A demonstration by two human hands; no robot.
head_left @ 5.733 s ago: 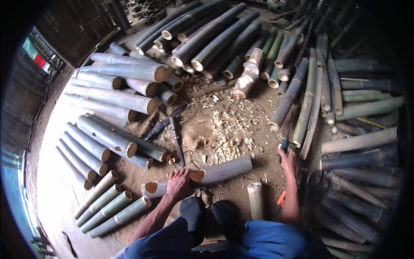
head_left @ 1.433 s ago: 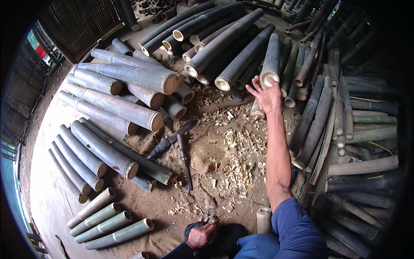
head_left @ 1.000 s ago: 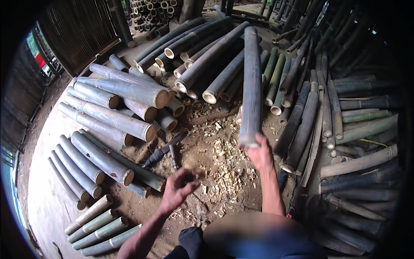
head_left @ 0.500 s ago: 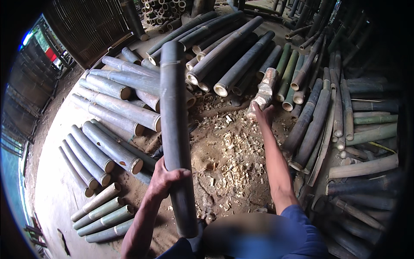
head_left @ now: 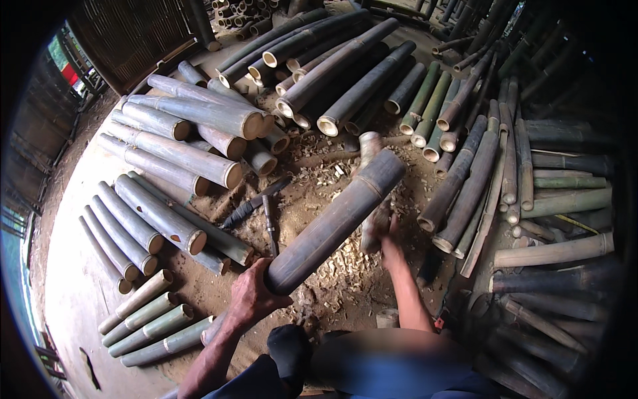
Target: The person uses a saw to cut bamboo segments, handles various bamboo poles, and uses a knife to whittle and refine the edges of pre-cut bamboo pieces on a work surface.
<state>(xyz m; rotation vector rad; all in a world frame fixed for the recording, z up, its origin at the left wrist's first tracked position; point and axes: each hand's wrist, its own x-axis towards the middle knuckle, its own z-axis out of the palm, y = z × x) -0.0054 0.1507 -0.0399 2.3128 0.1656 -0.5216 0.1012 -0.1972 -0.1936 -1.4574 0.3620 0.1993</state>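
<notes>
My left hand [head_left: 249, 296] is wrapped round the lower end of a thick dark bamboo tube [head_left: 332, 226]. The tube slants up and to the right, off the ground. Beyond it, my right hand [head_left: 387, 236] grips a chunky, rough-hewn wooden club [head_left: 369, 147], blurred by motion. The tube covers the club's middle, and I cannot tell whether the two touch. Left of the tube, a slim metal rod-like tool [head_left: 268, 216] stands on the ground beside a dark-handled blade [head_left: 249, 207].
Pale wood shavings [head_left: 349, 256] cover the ground under the tube. Cut bamboo tubes [head_left: 179, 156] lie in rows at the left, with more long tubes [head_left: 339, 86] at the far side. Stacked bamboo poles [head_left: 565, 203] fill the right. A short pale block [head_left: 387, 319] sits near my right forearm.
The bamboo tube has tipped from nearly upright to a slant toward the right. My right hand has brought the club nearer and leftward, behind the tube. The rod-like tool has come into view.
</notes>
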